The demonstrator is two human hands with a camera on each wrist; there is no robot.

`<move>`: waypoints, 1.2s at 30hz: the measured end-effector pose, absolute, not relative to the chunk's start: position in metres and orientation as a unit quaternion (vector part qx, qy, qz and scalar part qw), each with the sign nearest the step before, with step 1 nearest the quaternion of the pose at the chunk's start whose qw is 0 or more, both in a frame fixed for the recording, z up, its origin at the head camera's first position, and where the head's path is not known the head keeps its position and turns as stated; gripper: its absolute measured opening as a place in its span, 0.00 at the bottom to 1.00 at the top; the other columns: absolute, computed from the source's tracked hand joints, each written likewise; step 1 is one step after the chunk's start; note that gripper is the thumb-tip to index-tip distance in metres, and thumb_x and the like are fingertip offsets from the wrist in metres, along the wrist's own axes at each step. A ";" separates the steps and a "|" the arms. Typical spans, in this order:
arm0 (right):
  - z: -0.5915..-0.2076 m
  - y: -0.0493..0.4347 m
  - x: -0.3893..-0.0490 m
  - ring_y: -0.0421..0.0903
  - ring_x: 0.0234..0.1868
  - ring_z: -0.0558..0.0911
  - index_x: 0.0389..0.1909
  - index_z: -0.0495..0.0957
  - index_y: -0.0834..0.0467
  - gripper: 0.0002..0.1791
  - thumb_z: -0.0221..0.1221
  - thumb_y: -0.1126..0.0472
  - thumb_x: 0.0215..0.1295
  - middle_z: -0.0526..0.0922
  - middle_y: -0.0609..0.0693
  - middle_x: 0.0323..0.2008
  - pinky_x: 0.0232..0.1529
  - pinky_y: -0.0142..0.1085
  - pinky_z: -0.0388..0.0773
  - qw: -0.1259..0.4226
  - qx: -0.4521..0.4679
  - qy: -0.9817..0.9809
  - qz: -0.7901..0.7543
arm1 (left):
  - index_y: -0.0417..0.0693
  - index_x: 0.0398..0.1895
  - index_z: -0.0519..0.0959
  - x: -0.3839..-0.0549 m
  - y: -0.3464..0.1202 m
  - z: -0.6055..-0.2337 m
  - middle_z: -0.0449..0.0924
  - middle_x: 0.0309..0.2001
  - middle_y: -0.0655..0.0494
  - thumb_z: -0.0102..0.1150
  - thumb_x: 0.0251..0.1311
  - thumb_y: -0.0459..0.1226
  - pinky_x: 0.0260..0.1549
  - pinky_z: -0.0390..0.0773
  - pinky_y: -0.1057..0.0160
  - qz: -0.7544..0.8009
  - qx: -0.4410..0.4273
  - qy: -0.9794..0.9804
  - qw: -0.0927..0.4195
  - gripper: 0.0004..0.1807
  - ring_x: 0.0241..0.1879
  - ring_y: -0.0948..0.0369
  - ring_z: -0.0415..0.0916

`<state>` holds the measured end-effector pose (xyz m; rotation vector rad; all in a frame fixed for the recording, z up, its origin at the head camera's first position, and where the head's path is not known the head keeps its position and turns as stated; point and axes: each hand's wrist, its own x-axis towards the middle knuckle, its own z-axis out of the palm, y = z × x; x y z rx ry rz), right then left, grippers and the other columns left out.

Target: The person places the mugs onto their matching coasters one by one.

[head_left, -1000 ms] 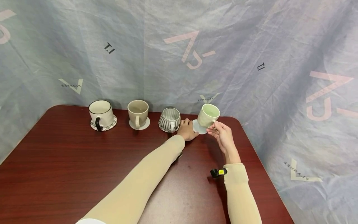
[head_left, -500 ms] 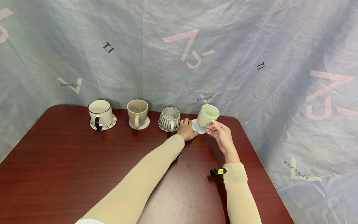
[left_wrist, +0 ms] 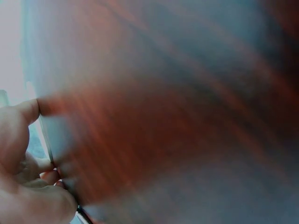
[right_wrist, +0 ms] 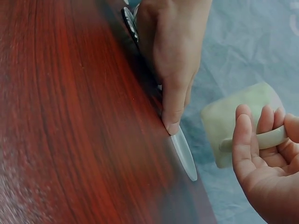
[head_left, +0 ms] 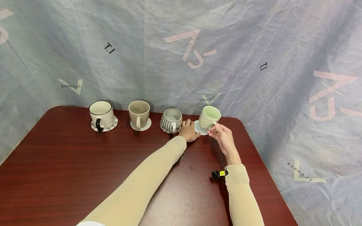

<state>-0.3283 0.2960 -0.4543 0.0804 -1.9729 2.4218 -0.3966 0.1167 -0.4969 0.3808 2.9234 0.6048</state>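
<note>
A pale green mug (head_left: 208,116) is held slightly tilted above a light round coaster (head_left: 199,128) at the table's far right. My right hand (head_left: 225,141) pinches its handle (right_wrist: 273,138) between thumb and fingers. In the right wrist view a gap separates the mug from the coaster. My left hand (head_left: 189,131) rests on the table left of that coaster, its thumb touching the coaster's edge. Close to the left fingers stands a grey striped glossy cup (head_left: 172,121) on a patterned coaster (head_left: 164,128). The left wrist view is mostly blurred tabletop.
Farther left, a beige mug (head_left: 139,113) stands on a white coaster (head_left: 147,126), and a white mug with a black handle (head_left: 102,113) on a checked coaster (head_left: 113,125). A grey printed curtain (head_left: 127,56) hangs behind the reddish-brown table (head_left: 85,169).
My right hand has shifted the green mug slightly left and down, nearer the coaster. My left hand has stayed in place.
</note>
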 end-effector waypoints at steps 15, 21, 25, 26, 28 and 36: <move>-0.459 0.294 -0.329 0.44 0.38 0.90 0.36 0.77 0.63 0.16 0.51 0.58 0.85 0.83 0.50 0.34 0.44 0.34 0.87 0.007 0.024 -0.638 0.769 | 0.43 0.81 0.62 -0.396 0.117 -0.496 0.60 0.73 0.48 0.61 0.73 0.56 0.76 0.60 0.56 0.210 0.123 0.967 0.070 0.43 0.77 0.47 0.53; -0.459 0.293 -0.329 0.43 0.38 0.90 0.36 0.76 0.63 0.16 0.51 0.58 0.85 0.83 0.50 0.34 0.44 0.33 0.86 0.008 0.025 -0.643 0.765 | 0.43 0.81 0.62 -0.398 0.118 -0.498 0.60 0.73 0.48 0.60 0.74 0.57 0.76 0.60 0.56 0.199 0.124 0.970 0.071 0.43 0.76 0.47 0.53; -0.459 0.291 -0.330 0.44 0.39 0.90 0.36 0.77 0.63 0.17 0.51 0.57 0.85 0.83 0.50 0.34 0.45 0.34 0.86 0.006 0.026 -0.646 0.763 | 0.43 0.81 0.62 -0.399 0.118 -0.498 0.61 0.73 0.48 0.60 0.73 0.57 0.76 0.61 0.56 0.199 0.123 0.970 0.065 0.43 0.76 0.47 0.54; -0.459 0.291 -0.330 0.44 0.39 0.90 0.36 0.76 0.63 0.17 0.51 0.57 0.85 0.82 0.50 0.35 0.45 0.34 0.86 0.005 0.026 -0.648 0.761 | 0.43 0.81 0.62 -0.398 0.117 -0.498 0.61 0.73 0.48 0.60 0.73 0.57 0.76 0.61 0.56 0.201 0.122 0.970 0.065 0.43 0.76 0.47 0.54; -0.460 0.290 -0.330 0.45 0.40 0.90 0.36 0.76 0.64 0.17 0.51 0.57 0.85 0.82 0.50 0.35 0.45 0.34 0.86 0.004 0.027 -0.650 0.759 | 0.43 0.81 0.62 -0.397 0.117 -0.497 0.61 0.73 0.48 0.61 0.73 0.57 0.76 0.61 0.56 0.206 0.121 0.969 0.064 0.43 0.76 0.47 0.54; -0.461 0.289 -0.329 0.44 0.40 0.89 0.37 0.76 0.64 0.16 0.51 0.58 0.86 0.81 0.50 0.36 0.46 0.33 0.86 0.003 0.024 -0.654 0.756 | 0.43 0.80 0.64 -0.397 0.117 -0.498 0.62 0.72 0.48 0.62 0.72 0.55 0.76 0.61 0.55 0.220 0.122 0.966 0.058 0.42 0.76 0.47 0.55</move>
